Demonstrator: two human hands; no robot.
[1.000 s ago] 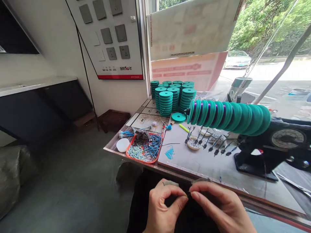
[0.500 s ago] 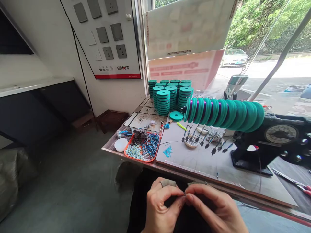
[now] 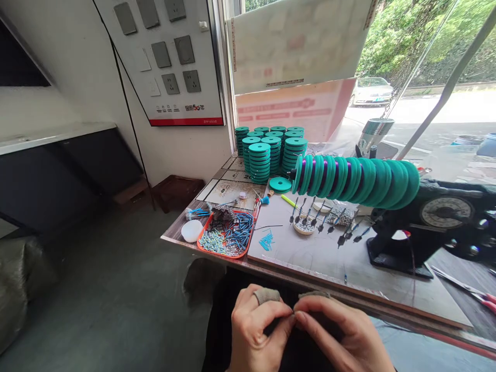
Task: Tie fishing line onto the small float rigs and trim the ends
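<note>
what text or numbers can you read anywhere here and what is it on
"50", large and red, within a short line of characters too small to read: on the white switch display board, above its red bottom strip.
"2", followed by a digit hidden behind the stack of teal discs: on the printed sheets lying on the table.
Pink poster in the window: lines of print, too blurred to read.
Round dial on the black machine: markings too small to read.

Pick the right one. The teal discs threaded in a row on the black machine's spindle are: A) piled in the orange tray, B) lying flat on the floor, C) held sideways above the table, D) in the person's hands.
C: the discs sit edge-on along the machine's spindle, above the table.
</note>
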